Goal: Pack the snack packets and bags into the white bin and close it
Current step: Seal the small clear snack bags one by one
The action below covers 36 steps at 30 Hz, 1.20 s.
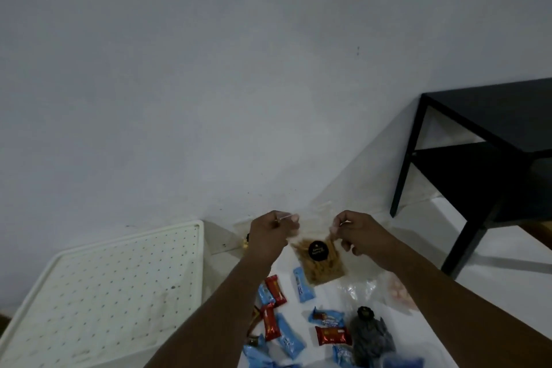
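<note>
A clear bag of orange snack sticks (318, 263) with a round black label hangs above the white floor. My left hand (270, 233) pinches its top left corner and my right hand (357, 231) pinches its top right corner. Below lie several small blue packets (304, 284) and red packets (276, 290), a dark bag (370, 337) and a clear bag of pale round snacks (398, 293). The white bin's perforated lid (104, 287) lies flat at the left. The bin's body is not in view.
A black metal side table (484, 140) with a lower shelf stands at the right against the white wall (209, 69). The floor (493, 293) is white.
</note>
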{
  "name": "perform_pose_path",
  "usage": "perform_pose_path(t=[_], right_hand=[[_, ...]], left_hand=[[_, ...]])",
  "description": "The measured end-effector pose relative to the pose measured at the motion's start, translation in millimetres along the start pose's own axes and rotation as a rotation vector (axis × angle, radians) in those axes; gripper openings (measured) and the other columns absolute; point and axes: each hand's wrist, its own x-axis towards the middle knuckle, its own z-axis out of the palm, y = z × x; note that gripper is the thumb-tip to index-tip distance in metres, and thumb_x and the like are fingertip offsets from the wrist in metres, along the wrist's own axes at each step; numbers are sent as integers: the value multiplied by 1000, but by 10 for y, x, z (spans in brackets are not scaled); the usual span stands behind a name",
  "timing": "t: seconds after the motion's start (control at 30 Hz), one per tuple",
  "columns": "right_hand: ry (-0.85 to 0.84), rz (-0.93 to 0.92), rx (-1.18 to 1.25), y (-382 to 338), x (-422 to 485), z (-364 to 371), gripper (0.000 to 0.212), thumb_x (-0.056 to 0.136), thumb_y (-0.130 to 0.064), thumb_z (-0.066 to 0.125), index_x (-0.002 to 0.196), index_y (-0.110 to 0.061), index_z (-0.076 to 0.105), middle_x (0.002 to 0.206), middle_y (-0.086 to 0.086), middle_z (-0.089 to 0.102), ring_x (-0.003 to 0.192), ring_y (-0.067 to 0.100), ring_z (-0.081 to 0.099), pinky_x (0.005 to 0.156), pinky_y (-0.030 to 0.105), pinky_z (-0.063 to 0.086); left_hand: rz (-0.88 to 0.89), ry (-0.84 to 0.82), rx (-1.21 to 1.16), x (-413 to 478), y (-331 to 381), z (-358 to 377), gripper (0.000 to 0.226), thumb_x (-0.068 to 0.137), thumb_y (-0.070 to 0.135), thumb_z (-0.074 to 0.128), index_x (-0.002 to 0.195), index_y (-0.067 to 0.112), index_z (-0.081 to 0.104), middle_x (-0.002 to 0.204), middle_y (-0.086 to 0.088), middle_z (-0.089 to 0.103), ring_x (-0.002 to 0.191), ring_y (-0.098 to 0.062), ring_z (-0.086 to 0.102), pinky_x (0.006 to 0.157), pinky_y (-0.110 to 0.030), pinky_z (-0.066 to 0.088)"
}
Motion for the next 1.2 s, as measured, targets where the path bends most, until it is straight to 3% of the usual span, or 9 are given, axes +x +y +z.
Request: perform_pose_path(t=[0.17, 0.4, 0.63, 0.77, 0.87, 1.03, 1.13, 1.2], right_hand=[[29, -124, 35, -463, -259, 196, 19, 87, -35, 67, 96, -17, 68, 96, 2, 75, 70, 14, 48, 55, 25, 35], [-17, -249, 98, -819, -529, 516, 26, 93, -31, 61, 83, -9, 68, 91, 12, 73, 65, 16, 47, 55, 26, 36], [35, -349, 77, -939, -683, 759, 28, 93, -25, 62, 76, -3, 66, 74, 10, 70, 61, 15, 44, 54, 23, 34], [52, -325, 118, -955, -760, 905, 31, 91, -31, 63, 82, -2, 70, 76, 12, 72, 64, 19, 50, 56, 25, 36], [72, -299, 235, -961, -794, 956, 23, 93, -25, 61, 87, -5, 71, 79, 13, 72, 71, 24, 51, 57, 27, 37], [159, -291, 323, -965, -789, 1012, 31, 92, -20, 62, 61, -21, 67, 69, 5, 66, 80, 28, 50, 74, 42, 37], [181, -277, 312, -925, -799, 1016, 24, 91, -24, 63, 69, -16, 68, 66, 6, 65, 78, 28, 53, 72, 40, 38], [183, -266, 318, -916, -808, 1025, 21, 91, -25, 63, 77, -10, 69, 67, 8, 65, 72, 26, 55, 67, 37, 40]], left_hand=[[18, -122, 7, -326, 430, -189, 10, 85, 23, 75, 84, 13, 73, 83, -11, 75, 79, -22, 70, 76, -37, 52], [54, -150, -70, -678, 748, -507, 13, 90, 22, 69, 89, 10, 69, 86, -11, 74, 84, -28, 75, 59, -26, 52], [102, -115, -90, -835, 764, -702, 13, 89, 19, 70, 83, 7, 69, 85, -18, 73, 86, -35, 74, 68, -34, 50], [173, -65, -77, -837, 758, -819, 16, 88, 18, 71, 74, 11, 68, 78, -15, 75, 91, -41, 71, 77, -41, 48], [190, -56, -120, -859, 801, -859, 18, 86, 18, 73, 70, 11, 67, 74, -12, 74, 91, -37, 73, 80, -45, 50], [113, -68, -240, -954, 768, -840, 18, 83, 26, 76, 79, 9, 78, 86, -19, 76, 93, -36, 72, 78, -38, 55], [68, -81, -303, -996, 744, -849, 24, 86, 24, 73, 86, 0, 74, 91, -23, 75, 91, -35, 73, 75, -36, 57], [72, -78, -300, -988, 748, -862, 19, 88, 20, 70, 80, 4, 71, 87, -20, 75, 93, -35, 73, 73, -35, 55]])
